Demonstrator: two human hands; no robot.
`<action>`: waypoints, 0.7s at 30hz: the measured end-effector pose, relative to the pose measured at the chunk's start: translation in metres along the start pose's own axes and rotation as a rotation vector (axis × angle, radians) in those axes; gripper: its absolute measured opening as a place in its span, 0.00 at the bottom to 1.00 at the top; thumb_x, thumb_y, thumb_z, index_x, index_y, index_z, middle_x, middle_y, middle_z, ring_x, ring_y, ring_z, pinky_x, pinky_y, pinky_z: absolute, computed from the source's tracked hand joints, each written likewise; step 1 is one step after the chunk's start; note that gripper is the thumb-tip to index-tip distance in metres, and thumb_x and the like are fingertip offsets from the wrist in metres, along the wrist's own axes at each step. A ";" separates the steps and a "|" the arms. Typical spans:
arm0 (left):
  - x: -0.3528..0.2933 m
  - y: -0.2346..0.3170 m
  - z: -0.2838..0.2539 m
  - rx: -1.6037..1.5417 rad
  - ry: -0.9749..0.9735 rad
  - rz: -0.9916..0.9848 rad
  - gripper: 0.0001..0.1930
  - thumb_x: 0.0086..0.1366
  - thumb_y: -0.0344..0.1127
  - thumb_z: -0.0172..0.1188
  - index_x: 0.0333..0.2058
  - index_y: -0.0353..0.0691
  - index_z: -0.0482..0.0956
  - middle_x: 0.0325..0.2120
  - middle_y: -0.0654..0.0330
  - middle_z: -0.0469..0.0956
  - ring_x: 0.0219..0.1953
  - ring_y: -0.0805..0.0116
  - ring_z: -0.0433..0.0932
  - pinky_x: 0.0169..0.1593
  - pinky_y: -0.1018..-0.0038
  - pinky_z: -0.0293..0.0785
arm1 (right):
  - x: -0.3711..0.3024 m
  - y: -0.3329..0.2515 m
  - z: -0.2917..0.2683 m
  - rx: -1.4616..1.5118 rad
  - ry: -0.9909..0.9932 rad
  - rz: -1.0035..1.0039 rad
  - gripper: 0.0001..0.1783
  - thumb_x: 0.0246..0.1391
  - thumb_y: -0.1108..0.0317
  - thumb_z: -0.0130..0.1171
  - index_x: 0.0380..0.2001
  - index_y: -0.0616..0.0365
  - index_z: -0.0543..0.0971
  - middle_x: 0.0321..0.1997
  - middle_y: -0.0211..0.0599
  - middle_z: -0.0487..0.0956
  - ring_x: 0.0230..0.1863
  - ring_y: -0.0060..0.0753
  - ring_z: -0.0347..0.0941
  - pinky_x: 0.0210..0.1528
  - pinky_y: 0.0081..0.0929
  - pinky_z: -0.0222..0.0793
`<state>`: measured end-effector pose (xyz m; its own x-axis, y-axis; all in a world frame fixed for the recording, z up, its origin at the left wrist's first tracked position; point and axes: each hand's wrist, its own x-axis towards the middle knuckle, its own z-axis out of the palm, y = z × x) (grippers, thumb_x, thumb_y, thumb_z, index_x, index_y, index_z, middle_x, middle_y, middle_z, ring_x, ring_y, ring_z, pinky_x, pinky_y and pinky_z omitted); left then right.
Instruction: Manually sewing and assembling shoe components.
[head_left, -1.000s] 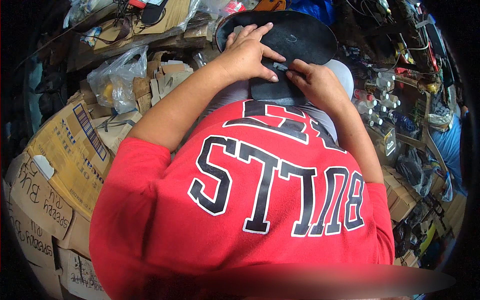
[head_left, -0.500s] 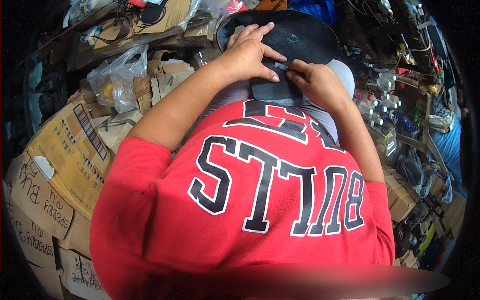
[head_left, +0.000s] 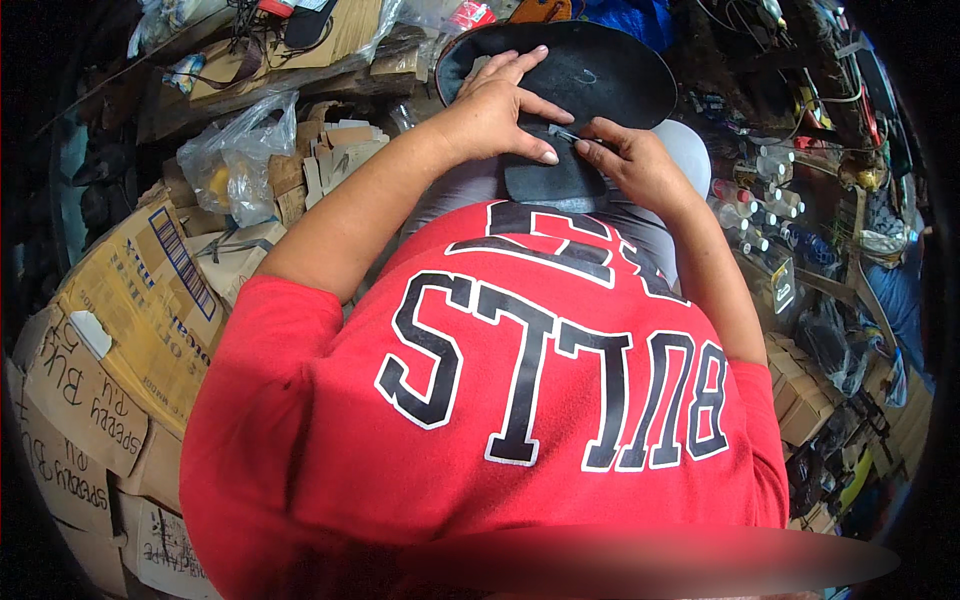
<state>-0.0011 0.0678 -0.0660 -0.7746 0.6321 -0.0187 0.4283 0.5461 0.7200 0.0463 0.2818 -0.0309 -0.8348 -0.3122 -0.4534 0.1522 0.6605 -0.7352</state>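
Resting on the person's lap: one black oval sheet (head_left: 590,75), wide and flat, its far end reaching toward the cluttered bench, its near end narrowing over the grey trousers (head_left: 455,195).

Left hand (head_left: 495,110): laid flat, fingers spread, pressing down on the sheet's left half.

Right hand (head_left: 635,165): curled, thumb and fingers pinched on a small thin tool (head_left: 562,135) whose tip meets the sheet just beside the left hand's fingertips; kind of tool too small to tell. The two hands sit close together, nearly touching.

Surroundings, left: clear plastic bag (head_left: 235,155) with yellowish contents, cardboard boxes (head_left: 130,300) stacked below it. Right: row of small bottles (head_left: 760,200) on a shelf. Foreground: red shirt (head_left: 520,400) with large black lettering.
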 end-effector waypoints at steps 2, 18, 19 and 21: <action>0.000 0.000 0.000 0.000 -0.001 0.009 0.26 0.32 0.45 0.74 0.38 0.60 0.83 0.63 0.57 0.50 0.64 0.52 0.45 0.64 0.58 0.46 | -0.001 0.001 -0.001 -0.036 0.008 -0.034 0.14 0.53 0.59 0.54 0.37 0.57 0.76 0.28 0.48 0.78 0.30 0.46 0.75 0.34 0.35 0.68; 0.001 -0.003 0.001 -0.011 -0.007 0.013 0.26 0.33 0.45 0.74 0.38 0.60 0.82 0.63 0.55 0.50 0.64 0.51 0.46 0.64 0.59 0.46 | 0.001 -0.006 -0.001 -0.074 -0.014 -0.039 0.14 0.53 0.59 0.54 0.36 0.58 0.76 0.27 0.47 0.77 0.27 0.42 0.74 0.32 0.33 0.68; 0.001 -0.003 0.001 -0.015 -0.004 0.018 0.26 0.33 0.45 0.74 0.38 0.60 0.82 0.63 0.55 0.50 0.64 0.51 0.46 0.64 0.59 0.46 | 0.001 -0.006 -0.001 -0.069 -0.021 -0.061 0.14 0.53 0.59 0.54 0.36 0.58 0.76 0.27 0.47 0.77 0.27 0.42 0.74 0.32 0.33 0.68; 0.001 -0.003 0.001 -0.019 -0.002 0.022 0.25 0.33 0.45 0.74 0.38 0.60 0.82 0.63 0.55 0.50 0.64 0.51 0.46 0.64 0.58 0.46 | 0.002 -0.004 -0.001 -0.038 -0.025 -0.033 0.13 0.53 0.59 0.54 0.36 0.58 0.76 0.27 0.46 0.78 0.28 0.41 0.75 0.32 0.32 0.68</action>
<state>-0.0030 0.0673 -0.0692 -0.7642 0.6450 -0.0036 0.4367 0.5215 0.7331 0.0441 0.2793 -0.0285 -0.8253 -0.3513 -0.4422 0.1040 0.6751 -0.7304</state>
